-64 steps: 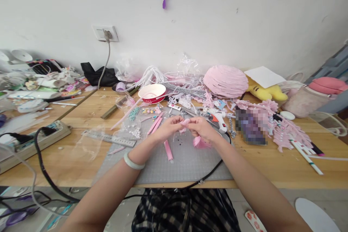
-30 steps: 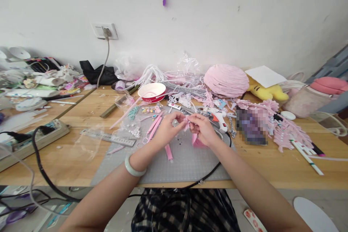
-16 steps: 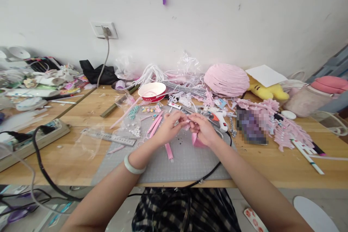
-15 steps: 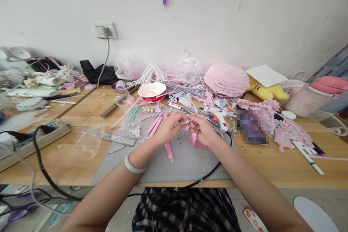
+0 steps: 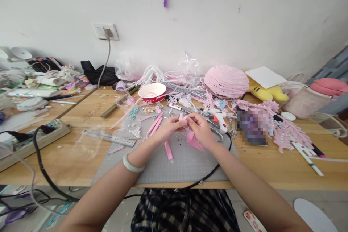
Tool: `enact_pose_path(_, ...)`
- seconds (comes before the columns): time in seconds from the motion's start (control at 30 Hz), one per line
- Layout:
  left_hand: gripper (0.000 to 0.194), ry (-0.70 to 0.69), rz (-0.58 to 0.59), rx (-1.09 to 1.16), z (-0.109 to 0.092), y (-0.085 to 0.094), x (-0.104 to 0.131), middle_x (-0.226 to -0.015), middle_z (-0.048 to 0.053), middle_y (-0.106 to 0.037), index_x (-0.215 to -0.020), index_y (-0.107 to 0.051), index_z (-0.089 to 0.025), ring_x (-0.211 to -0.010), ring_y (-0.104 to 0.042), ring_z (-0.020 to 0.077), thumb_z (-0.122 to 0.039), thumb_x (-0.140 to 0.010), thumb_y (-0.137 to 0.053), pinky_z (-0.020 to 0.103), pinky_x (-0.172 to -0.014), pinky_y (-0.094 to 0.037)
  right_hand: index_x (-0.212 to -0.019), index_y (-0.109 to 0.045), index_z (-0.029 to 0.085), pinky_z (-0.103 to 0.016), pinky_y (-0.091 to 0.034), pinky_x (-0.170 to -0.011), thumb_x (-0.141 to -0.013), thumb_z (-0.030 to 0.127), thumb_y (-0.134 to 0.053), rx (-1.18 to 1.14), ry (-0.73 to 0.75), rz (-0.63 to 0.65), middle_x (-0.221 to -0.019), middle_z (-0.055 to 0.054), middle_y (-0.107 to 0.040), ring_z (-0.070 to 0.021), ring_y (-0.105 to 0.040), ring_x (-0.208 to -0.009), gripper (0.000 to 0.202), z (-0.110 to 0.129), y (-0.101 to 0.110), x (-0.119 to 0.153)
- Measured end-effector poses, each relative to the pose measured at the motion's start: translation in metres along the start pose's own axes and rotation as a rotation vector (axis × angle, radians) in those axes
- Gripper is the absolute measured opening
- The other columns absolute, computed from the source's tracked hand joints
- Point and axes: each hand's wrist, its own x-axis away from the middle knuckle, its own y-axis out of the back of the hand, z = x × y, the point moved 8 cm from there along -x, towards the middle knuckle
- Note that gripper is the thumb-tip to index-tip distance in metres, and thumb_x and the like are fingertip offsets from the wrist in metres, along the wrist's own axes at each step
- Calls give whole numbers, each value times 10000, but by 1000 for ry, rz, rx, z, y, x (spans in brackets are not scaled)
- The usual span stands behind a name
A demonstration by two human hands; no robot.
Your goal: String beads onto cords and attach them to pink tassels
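Observation:
My left hand [image 5: 171, 127] is closed, its thumb and fingers pinching a small light pink piece [image 5: 181, 116]. Fingertips of my right hand [image 5: 200, 129] press on the same piece from the other side; its exact kind is too small to make out. Under my right hand a darker pink ribbon-like strip [image 5: 194, 141] bulges out, and whether it joins the held piece is hidden. Pink strips [image 5: 155, 125] lie left of my left hand, and another pink strip [image 5: 168, 151] lies below it on the grey cutting mat [image 5: 163, 170].
A white glue gun [image 5: 220, 120] lies right of my hands, its black cable curving across the mat. Behind are a red-and-white bowl [image 5: 152, 93] and a pink ball-like bundle [image 5: 226, 81]. Left lie beads [image 5: 133, 129], a steel ruler [image 5: 114, 139] and a power strip [image 5: 38, 141].
The pink piece now sticks up above my fingertips, where before it sat lower between them. My hands have turned slightly, and the darker pink strip under my right hand has shifted left.

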Motion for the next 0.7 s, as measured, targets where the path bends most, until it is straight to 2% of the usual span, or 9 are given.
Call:
enact_pose_path(0.07,302,21,9,31,3,-1,-1,-709,12,-550,-776,-528,-135,-640,-533,118,-420,-694,-586,277,-668,-454,-780,-570,205,-236,-368,-569,-778,326,-565,30,14,-16,-708,12,-531,-123,-489,-641,122,-2,2,-1)
enact_pose_path(0.17,278,32,-39,31,2,3,-1,-707,6,-563,-795,-534,-134,-625,-532,107,-382,-689,-602,252,-648,-443,-783,-547,201,-230,-355,-537,-785,343,-542,52,15,-40,-691,18,-521,-114,-469,-598,142,-4,2,-2)
enact_pose_path(0.37,233,-5,-110,-108,-11,11,2,-643,-7,-581,-721,-559,-143,-589,-531,117,-372,-704,-603,232,-587,-411,-787,-491,205,-225,-312,-441,-804,378,-465,76,-13,-105,-585,48,-466,-91,-372,-448,176,-9,1,-1)
enact_pose_path(0.57,152,-75,-220,-259,-17,22,5,-689,-13,-588,-781,-561,-160,-618,-533,125,-308,-750,-550,227,-580,-381,-785,-522,192,-250,-409,-542,-791,323,-481,219,-5,-120,-634,22,-528,-124,-500,-551,138,-10,4,-2)
enact_pose_path(0.7,103,-99,-242,-315,-18,25,5,-630,-36,-536,-719,-556,-159,-585,-486,111,-258,-743,-538,219,-559,-345,-794,-547,189,-276,-442,-642,-761,263,-510,337,39,-87,-750,-8,-599,-150,-561,-667,89,-6,4,-2)
